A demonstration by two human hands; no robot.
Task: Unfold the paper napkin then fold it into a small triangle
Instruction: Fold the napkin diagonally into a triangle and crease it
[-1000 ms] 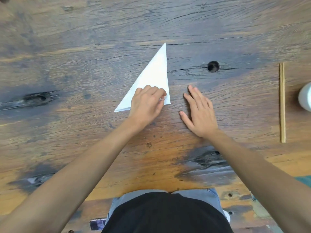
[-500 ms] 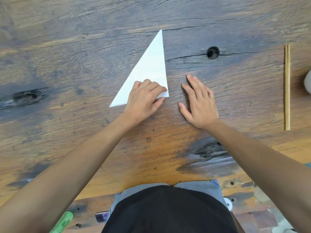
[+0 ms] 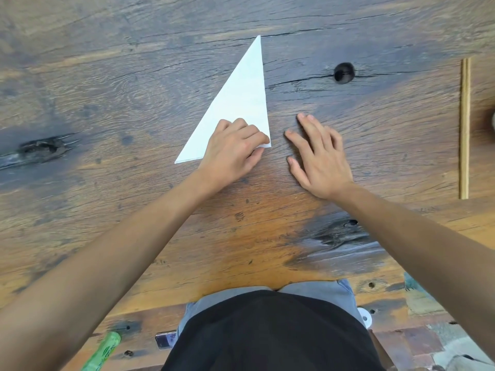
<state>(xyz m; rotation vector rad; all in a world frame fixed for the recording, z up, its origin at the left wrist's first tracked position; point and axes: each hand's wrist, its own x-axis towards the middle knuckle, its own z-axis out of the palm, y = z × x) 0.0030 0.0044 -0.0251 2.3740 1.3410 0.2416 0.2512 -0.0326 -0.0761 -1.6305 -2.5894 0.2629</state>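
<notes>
A white paper napkin point(image 3: 241, 100) lies folded as a long triangle on the wooden table point(image 3: 107, 76), its sharp tip pointing away from me. My left hand point(image 3: 231, 151) rests on the napkin's near right corner, fingers curled and pinching that corner against the thumb. My right hand point(image 3: 318, 156) lies just right of the napkin, fingers spread, palm down on the bare wood, not touching the paper.
A pair of wooden chopsticks point(image 3: 465, 129) lies lengthwise at the right. A dark knot hole point(image 3: 344, 72) sits beyond my right hand. A green object point(image 3: 103, 352) and a small device point(image 3: 165, 340) lie on the bench near my lap.
My right hand's fingers have spread apart and look blurred with motion. My left hand stays on the napkin's near corner. The view shifted slightly.
</notes>
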